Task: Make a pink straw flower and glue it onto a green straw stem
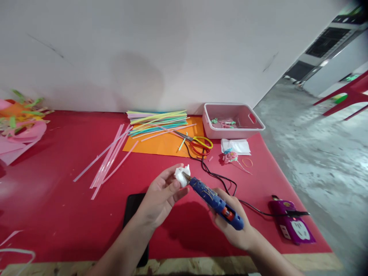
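Observation:
My left hand (pixel 161 191) pinches a small crumpled white piece (pixel 181 175), perhaps tissue or paper, between thumb and fingers. In my right hand (pixel 230 226) is a blue glue gun (pixel 211 197), its handle wrapped by my fingers. The metal nozzle points up and left and meets the white piece; whether glue is flowing cannot be seen. From the glue gun a black cord (pixel 218 176) loops over the red table (pixel 71 218) towards a purple power socket (pixel 293 222) on the right.
Pink strips (pixel 110 157) lie left of an orange sheet (pixel 161 147) bearing coloured strips (pixel 158 120) and scissors (pixel 198 142). A pink bin (pixel 230 132) holds small pieces; before it lie a white packet (pixel 237 147) and a pink ornament (pixel 230 156). A black phone (pixel 133 203) is partly under my left arm.

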Available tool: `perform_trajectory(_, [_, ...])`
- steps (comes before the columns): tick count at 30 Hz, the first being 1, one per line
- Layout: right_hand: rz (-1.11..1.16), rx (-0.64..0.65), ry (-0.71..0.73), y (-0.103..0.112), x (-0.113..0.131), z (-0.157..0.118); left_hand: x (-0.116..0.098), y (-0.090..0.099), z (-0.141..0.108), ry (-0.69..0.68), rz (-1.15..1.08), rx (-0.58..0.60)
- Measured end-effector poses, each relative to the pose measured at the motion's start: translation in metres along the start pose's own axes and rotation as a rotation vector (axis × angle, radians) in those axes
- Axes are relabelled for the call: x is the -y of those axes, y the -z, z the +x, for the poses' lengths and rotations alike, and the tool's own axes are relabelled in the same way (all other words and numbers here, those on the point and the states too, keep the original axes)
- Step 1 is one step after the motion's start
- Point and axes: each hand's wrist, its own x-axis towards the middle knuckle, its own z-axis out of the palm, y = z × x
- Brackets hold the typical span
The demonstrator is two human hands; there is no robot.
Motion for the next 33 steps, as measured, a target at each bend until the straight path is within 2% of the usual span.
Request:
perform_trajectory(5, [-0.042, 0.04, 0.086, 0.001, 0.008, 0.004, 0.0, 0.001, -0.002, -0.023, 0.016, 0.062])
perform_trajectory(11, [-0.151, 0.023, 0.213, 0.0, 0.021, 0.007, -0.002, 0.001, -0.003, -0.115, 0.076, 0.036])
perform_trajectory(13, [-0.167, 0.03, 0.225, 0.0, 0.026, 0.008, -0.002, 0.002, -0.003, -0.135, 0.091, 0.043])
perform_trajectory(17, [-0.171, 0.069, 0.214, 0.003, 0.03, 0.007, -0.003, 0.007, -0.005, -0.197, 0.189, 0.127])
perform_trajectory(21, [-0.174, 0.108, 0.234, 0.01, 0.03, 0.004, -0.01, 0.013, -0.007, -0.327, 0.421, 0.24])
perform_trajectory(27, [-0.207, 0.124, 0.281, 0.016, 0.031, 0.001, -0.032, 0.017, -0.012, -0.673, 0.965, 0.394])
perform_trajectory(30, [-0.215, 0.153, 0.323, 0.016, 0.031, 0.003, -0.038, 0.014, -0.016, -0.701, 1.117, 0.426])
perform_trajectory(33, [-0.254, 0.169, 0.352, 0.015, 0.028, 0.006, -0.038, 0.011, -0.021, -0.7, 1.192, 0.407])
